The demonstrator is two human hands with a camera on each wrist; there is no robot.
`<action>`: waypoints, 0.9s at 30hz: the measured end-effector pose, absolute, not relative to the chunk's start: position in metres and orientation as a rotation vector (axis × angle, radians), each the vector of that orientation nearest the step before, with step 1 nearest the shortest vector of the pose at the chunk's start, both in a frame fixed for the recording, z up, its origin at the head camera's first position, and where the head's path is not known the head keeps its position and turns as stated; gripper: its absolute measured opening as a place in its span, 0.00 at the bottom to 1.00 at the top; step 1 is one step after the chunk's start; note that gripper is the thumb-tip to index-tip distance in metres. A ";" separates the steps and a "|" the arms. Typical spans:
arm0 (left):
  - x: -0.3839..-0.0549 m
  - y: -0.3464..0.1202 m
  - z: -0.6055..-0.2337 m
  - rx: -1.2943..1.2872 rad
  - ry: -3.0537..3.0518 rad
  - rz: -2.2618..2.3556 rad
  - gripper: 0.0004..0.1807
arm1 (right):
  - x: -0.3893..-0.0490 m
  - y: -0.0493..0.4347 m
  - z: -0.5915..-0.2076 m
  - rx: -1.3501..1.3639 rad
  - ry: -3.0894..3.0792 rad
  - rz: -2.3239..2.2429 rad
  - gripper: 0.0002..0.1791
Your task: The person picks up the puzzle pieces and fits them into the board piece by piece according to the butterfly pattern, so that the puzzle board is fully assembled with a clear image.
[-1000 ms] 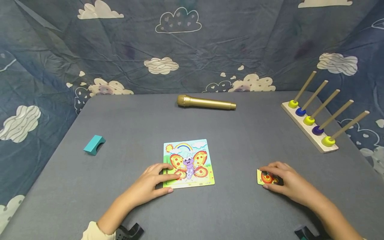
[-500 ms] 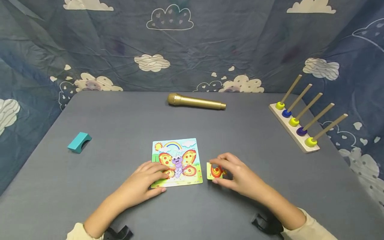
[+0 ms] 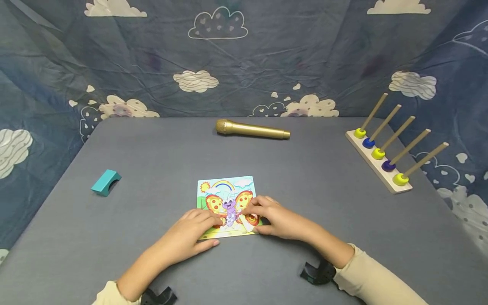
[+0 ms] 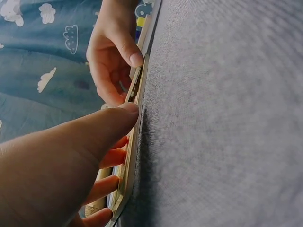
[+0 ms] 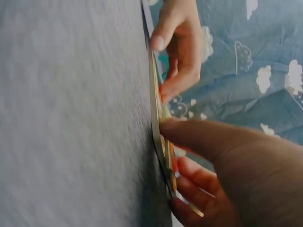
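A square butterfly puzzle board [image 3: 230,190] lies flat at the middle front of the table in the head view. My left hand [image 3: 187,233] rests over its lower left corner, fingers spread on the picture and thumb at the front edge. With thumb and fingers my right hand [image 3: 280,219] pinches a puzzle piece [image 3: 252,219] bearing a red and orange wing swirl. That piece is tilted over the lower right of the board, where the fingers partly cover it. In the right wrist view, my right thumb [image 5: 173,128] is right at the board's edge.
A gold microphone [image 3: 253,129] lies at the back of the table. On the left stands a teal arch block [image 3: 106,183]. A wooden peg stand [image 3: 375,163] with yellow and blue rings sits at the right edge. Cloud-patterned cloth [image 3: 267,51] hangs behind.
My right hand has carried the puzzle piece leftward from the right side of the table to over the board. My left hand has stayed on the board's lower left.
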State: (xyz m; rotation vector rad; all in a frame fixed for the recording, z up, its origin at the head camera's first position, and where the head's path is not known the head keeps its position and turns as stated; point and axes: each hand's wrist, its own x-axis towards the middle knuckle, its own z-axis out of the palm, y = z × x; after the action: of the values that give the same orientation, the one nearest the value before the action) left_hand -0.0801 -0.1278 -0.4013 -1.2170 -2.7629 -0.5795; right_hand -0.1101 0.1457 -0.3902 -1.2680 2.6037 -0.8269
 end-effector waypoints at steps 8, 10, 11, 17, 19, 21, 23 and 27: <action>-0.080 -0.126 -0.403 -1.206 -2.756 -0.592 0.18 | -0.103 0.141 -0.391 -1.054 2.766 -0.785 0.34; -0.080 -0.127 -0.402 -1.211 -2.754 -0.585 0.19 | -0.100 0.136 -0.392 -0.982 2.849 -0.771 0.34; -0.080 -0.127 -0.402 -1.214 -2.757 -0.575 0.20 | -0.099 0.135 -0.393 -0.967 2.875 -0.765 0.32; -0.079 -0.126 -0.401 -1.257 -2.767 -0.501 0.22 | -0.100 0.135 -0.395 -1.059 2.799 -0.814 0.23; -0.079 -0.126 -0.401 -1.272 -2.760 -0.486 0.22 | -0.101 0.136 -0.394 -1.113 2.761 -0.805 0.22; -0.079 -0.126 -0.401 -1.282 -2.749 -0.481 0.22 | -0.103 0.138 -0.393 -1.166 2.727 -0.795 0.22; -0.079 -0.126 -0.402 -1.287 -2.738 -0.477 0.22 | -0.105 0.139 -0.393 -1.210 2.705 -0.781 0.22; -0.078 -0.126 -0.402 -1.296 -2.726 -0.481 0.21 | -0.111 0.138 -0.393 -1.260 2.660 -0.788 0.23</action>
State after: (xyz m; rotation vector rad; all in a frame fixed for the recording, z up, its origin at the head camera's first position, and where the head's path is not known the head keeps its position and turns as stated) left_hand -0.0782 -0.1262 -0.4022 -1.2957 -2.7263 -0.4813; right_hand -0.1105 0.1382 -0.3928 -1.2595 2.6600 -0.7883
